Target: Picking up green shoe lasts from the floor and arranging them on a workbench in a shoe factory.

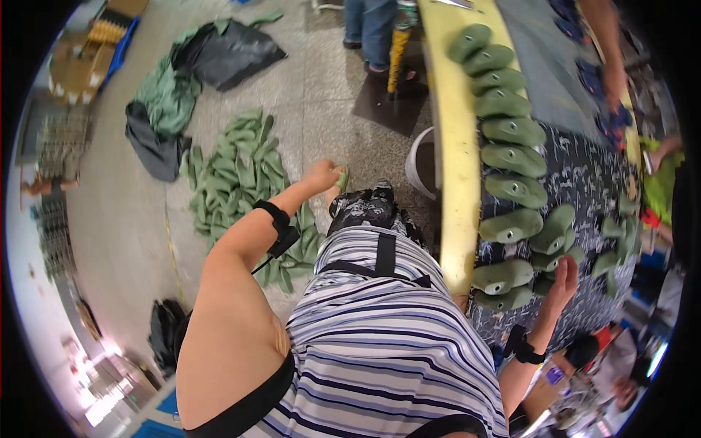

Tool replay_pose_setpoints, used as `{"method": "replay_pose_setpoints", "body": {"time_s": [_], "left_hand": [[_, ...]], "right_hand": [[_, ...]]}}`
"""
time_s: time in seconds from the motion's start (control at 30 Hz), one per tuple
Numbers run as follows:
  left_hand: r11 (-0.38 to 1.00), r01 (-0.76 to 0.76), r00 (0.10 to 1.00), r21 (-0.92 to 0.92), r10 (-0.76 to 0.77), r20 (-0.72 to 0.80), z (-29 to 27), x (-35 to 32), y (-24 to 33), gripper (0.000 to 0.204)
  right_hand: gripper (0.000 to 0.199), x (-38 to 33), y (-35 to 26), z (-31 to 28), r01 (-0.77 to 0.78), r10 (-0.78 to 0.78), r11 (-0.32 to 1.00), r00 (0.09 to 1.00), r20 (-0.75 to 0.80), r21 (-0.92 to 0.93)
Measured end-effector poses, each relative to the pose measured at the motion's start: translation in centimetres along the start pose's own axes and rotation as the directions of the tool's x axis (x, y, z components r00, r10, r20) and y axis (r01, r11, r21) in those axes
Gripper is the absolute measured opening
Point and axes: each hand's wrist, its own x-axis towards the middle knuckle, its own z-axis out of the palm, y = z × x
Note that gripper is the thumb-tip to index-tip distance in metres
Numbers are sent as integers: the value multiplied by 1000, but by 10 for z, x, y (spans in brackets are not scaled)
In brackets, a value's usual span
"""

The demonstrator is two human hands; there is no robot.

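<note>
My left hand [321, 176] hangs out over the floor with its fingers curled; whether anything is in them is hidden. Just past its fingertips is a green sandal strap [342, 179], apparently on my foot. Beside that arm, a large heap of green sole-shaped foam shoe pieces [237, 171] lies on the floor. Over the table on the right, my right hand [562, 286] is raised with fingers stretched out, holding nothing visible. Close to it are a green shoe piece [502, 276] and another tilted one [553, 229]. Several more, each with a small hole, line the table's near edge.
The table has a yellow edge [458, 219] and a black patterned cover [577, 175]. A white bucket [422, 164] stands against it. Across the table, a co-worker's arm [612, 66] reaches toward dark blue sandals [590, 77]. Dark bags [230, 52] lie on the floor beyond the heap.
</note>
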Motion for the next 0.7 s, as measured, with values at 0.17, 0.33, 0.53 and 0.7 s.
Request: {"method": "replay_pose_setpoints", "body": {"time_s": [0.17,0.33,0.53,0.7], "left_hand": [[594,665,734,-453,-631,250,34,-84,-169,26],[948,264,918,-176,-191,347,45,-183,-245,18],[371,885,465,-280,-730,501,12,-166,-303,9],[449,639,720,-624,-635,281,-13,-79,-353,17]], "right_hand": [[28,-1,-116,138,-7,-72,992,796,601,128],[31,-27,-156,251,25,-5,1000,409,912,-5],[26,-40,-175,372,-125,151,985,324,934,-116],[20,-64,-183,530,190,241,939,228,943,-286]]}}
